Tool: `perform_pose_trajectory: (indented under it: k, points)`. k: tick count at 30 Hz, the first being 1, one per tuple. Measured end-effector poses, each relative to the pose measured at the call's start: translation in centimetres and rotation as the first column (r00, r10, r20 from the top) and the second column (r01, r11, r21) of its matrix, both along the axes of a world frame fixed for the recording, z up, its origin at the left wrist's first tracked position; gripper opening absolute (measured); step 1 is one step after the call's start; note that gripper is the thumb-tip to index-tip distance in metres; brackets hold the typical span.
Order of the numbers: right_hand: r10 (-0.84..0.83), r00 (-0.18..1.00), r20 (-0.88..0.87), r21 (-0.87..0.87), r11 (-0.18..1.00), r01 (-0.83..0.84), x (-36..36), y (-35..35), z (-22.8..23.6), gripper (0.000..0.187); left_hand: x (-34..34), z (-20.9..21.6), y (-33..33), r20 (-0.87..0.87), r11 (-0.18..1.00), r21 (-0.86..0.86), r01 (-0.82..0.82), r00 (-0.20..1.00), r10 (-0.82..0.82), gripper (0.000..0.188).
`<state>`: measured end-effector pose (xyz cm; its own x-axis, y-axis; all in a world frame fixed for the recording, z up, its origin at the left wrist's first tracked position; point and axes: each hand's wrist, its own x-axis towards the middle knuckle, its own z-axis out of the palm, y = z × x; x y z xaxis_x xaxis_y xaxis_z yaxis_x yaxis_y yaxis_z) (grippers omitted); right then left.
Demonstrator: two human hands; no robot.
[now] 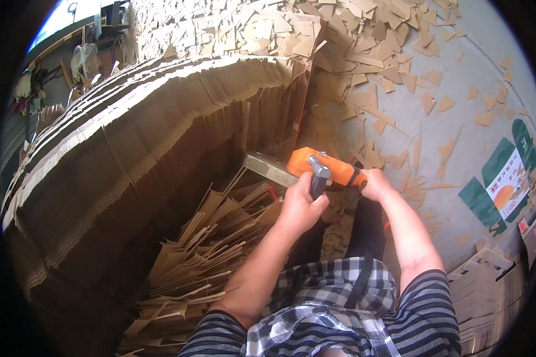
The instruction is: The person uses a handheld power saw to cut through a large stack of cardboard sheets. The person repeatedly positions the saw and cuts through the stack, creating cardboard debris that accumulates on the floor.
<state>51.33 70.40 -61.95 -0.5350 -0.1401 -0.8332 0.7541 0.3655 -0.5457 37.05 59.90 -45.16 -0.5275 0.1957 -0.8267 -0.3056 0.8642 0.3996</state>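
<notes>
Both my hands hold an orange power tool (339,172) with a long flat metal bar (271,168) at its front. My left hand (302,205) is closed round the black side handle, which joins the body by a silver metal piece. Around the rear end of the tool, my right hand (376,185) is wrapped. The bar points left, and its tip is at the near right side of a tall stack of cardboard sheets (161,157) with ragged edges. Whether the tip touches the stack, I cannot tell.
Torn cardboard strips (214,238) lie in a heap below the stack, beside my left forearm. Cardboard scraps (393,47) cover much of the grey floor (458,137) ahead. At right lie a green and white printed flattened carton (500,184) and more cardboard (482,291).
</notes>
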Motion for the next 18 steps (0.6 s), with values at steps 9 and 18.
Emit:
perform_pose_trajectory:
  k: [9,18]
  points:
    - [-0.021,0.999,-0.026,0.100,0.995,0.024,2.6,-0.2,0.3,0.018,1.3,-0.9,-0.8,0.005,0.997,0.007,0.076,0.997,-0.076,0.027]
    - [-0.073,0.997,-0.023,0.015,0.997,0.074,-0.9,0.7,-0.4,0.025,-0.6,1.0,1.0,-0.143,0.975,-0.098,0.199,0.967,-0.211,0.025]
